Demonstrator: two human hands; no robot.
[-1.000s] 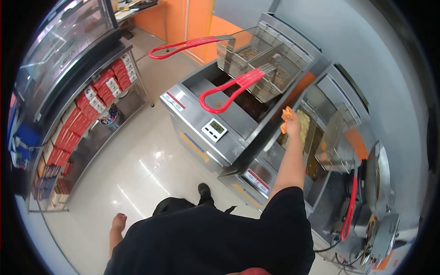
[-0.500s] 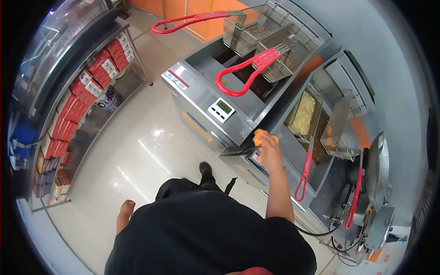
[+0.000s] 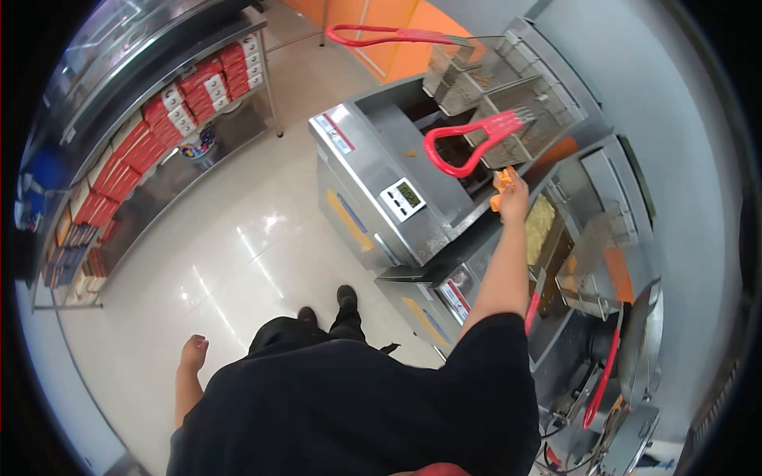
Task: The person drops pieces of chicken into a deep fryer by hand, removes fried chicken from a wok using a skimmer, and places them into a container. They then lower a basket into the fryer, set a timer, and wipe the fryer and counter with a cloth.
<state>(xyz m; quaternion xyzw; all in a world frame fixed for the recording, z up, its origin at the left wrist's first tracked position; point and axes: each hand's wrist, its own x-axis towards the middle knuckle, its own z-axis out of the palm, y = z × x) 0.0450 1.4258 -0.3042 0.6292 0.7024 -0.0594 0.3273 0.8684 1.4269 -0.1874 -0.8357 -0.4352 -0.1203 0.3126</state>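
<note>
Fryers fill the right half of the head view: the nearer steel fryer stands with a small digital timer on its sloping front, and a second fryer sits just beside it to the right, pale frothy oil showing in its vat. Across the glossy floor, on the left, a shelf unit holds rows of red boxes under a glass display case. Two wire baskets hang raised over the first fryer's vat, each with a long red loop handle; the farther handle juts out toward the orange wall. Another basket rests on the second fryer, and two more red handles slope down at its right edge.

The right hand is stretched out at arm's length to the seam between the two fryers, just below the nearer red loop handle. Its fingers are curled closed around a crumpled orange cloth, which bunches out of the fist on the side toward the first fryer and lies against that fryer's top edge. Whether the hand itself touches the metal cannot be told.

The left hand hangs low beside the body over the floor, well apart from the fryers, loosely curled and empty.
</note>
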